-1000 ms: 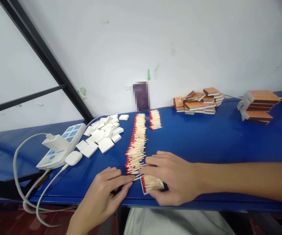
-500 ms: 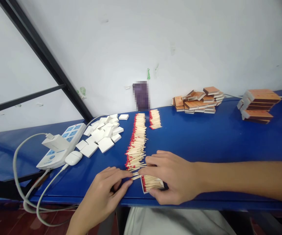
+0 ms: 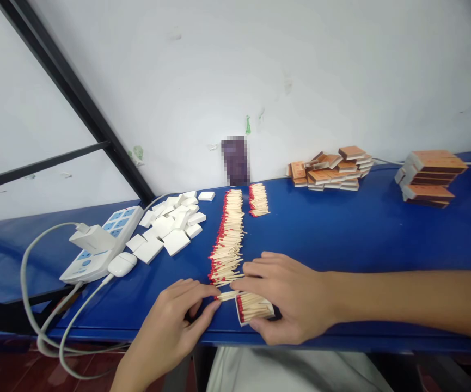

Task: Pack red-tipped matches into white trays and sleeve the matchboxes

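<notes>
Near the front edge of the blue table, my left hand (image 3: 180, 316) has its thumb and forefinger at the red heads of a few loose matches (image 3: 227, 295). My right hand (image 3: 286, 296) curves over a small white matchbox tray (image 3: 242, 322) filled with matches, its thumb at the near side and its fingertips beyond the far side. Red heads in the tray point left. From my fingertips a long row of matches (image 3: 231, 223) runs back towards the wall, heads to the left. A shorter group of matches (image 3: 258, 200) lies right of its far end.
White trays (image 3: 164, 226) lie piled at the left, beside a power strip (image 3: 116, 223) with a charger, cables and a white earphone case (image 3: 122, 264). Orange matchbox sleeves (image 3: 329, 175) are heaped by the wall; stacked matchboxes (image 3: 433, 169) stand far right. A blurred dark object (image 3: 236, 161) leans there.
The few loose matches between my hands now lie closer together, with their heads at my left fingertips. Both hands have hardly moved.
</notes>
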{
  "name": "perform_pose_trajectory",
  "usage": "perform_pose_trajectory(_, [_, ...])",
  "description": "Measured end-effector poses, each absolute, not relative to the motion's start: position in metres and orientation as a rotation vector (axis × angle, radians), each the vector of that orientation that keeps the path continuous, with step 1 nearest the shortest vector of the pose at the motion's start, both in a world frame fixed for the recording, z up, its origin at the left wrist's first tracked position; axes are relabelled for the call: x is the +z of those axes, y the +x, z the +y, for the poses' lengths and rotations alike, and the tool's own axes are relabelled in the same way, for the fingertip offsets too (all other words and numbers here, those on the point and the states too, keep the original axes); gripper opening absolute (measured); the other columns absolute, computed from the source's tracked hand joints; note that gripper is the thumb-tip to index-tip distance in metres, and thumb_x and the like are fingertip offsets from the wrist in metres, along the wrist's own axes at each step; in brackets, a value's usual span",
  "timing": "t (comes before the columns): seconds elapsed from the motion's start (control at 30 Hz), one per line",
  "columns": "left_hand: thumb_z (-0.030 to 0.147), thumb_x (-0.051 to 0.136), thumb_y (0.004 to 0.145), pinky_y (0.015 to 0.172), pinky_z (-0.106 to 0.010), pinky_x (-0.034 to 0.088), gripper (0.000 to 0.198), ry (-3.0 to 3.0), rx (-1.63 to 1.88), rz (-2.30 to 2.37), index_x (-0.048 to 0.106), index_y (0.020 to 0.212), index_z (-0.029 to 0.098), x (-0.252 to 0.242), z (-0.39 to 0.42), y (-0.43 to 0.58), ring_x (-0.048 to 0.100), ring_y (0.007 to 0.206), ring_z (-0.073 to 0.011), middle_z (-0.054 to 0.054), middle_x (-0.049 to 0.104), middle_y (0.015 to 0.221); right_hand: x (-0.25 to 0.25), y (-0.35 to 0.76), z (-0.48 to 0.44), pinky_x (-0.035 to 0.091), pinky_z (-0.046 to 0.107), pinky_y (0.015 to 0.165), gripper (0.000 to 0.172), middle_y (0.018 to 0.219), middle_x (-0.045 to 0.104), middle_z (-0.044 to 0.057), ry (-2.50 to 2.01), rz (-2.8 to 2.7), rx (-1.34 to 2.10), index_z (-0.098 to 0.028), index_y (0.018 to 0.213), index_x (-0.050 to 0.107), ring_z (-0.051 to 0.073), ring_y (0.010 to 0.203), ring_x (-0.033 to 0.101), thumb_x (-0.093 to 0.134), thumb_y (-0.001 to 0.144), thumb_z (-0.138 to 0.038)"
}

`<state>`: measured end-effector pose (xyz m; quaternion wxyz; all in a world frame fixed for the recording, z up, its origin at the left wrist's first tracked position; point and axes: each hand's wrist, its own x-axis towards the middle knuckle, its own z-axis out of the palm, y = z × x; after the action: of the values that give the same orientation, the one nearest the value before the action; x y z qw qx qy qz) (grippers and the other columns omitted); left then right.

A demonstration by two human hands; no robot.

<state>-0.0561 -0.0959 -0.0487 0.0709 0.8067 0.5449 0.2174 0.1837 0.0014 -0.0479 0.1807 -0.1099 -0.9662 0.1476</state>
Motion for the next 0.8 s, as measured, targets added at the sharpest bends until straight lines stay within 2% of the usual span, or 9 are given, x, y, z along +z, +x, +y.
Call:
perform_pose_trajectory(0.1, [0.032, 0.055, 0.099, 0.060, -0.024, 0.042, 0.019, 2.409, 0.669, 1.672, 0.068, 0.109, 0.022, -0.0501, -0.0961, -0.0576, 0.053, 0.059, -0.0128, 0.004, 0.051, 0.063, -0.0476, 0.1837, 0.0001, 0.035, 0.033, 0.071, 0.048, 0.089, 0.062, 0.006, -0.324, -2.722, 0.444, -0.014, 0.121, 0.063, 0.019, 0.074, 0.053, 0.055, 0.084, -0.043])
perform_pose_trajectory(0.23, [0.032, 0.055, 0.099, 0.058, -0.023, 0.041, 0.024, 2.382, 0.657, 1.728, 0.063, 0.119, 0.022, -0.0522, -0.0979, -0.0590, 0.052, 0.058, -0.0123, 0.005, 0.051, 0.065, -0.0468, 0.1838, 0.0004, 0.036, 0.034, 0.071, 0.053, 0.091, 0.063, 0.006, -0.331, -2.733, 0.448, -0.014, 0.124, 0.062, 0.020, 0.075, 0.054, 0.056, 0.083, -0.046])
perform_pose_trajectory(0.8, [0.028, 0.055, 0.099, 0.063, -0.025, 0.042, 0.021, 2.475, 0.721, 1.672, 0.065, 0.116, 0.022, -0.0538, -0.0972, -0.0576, 0.053, 0.060, -0.0134, 0.004, 0.054, 0.065, -0.0466, 0.1843, 0.0015, 0.035, 0.034, 0.072, 0.051, 0.092, 0.063, 0.007, -0.327, -2.753, 0.414, -0.014, 0.124, 0.062, 0.021, 0.076, 0.054, 0.054, 0.085, -0.048])
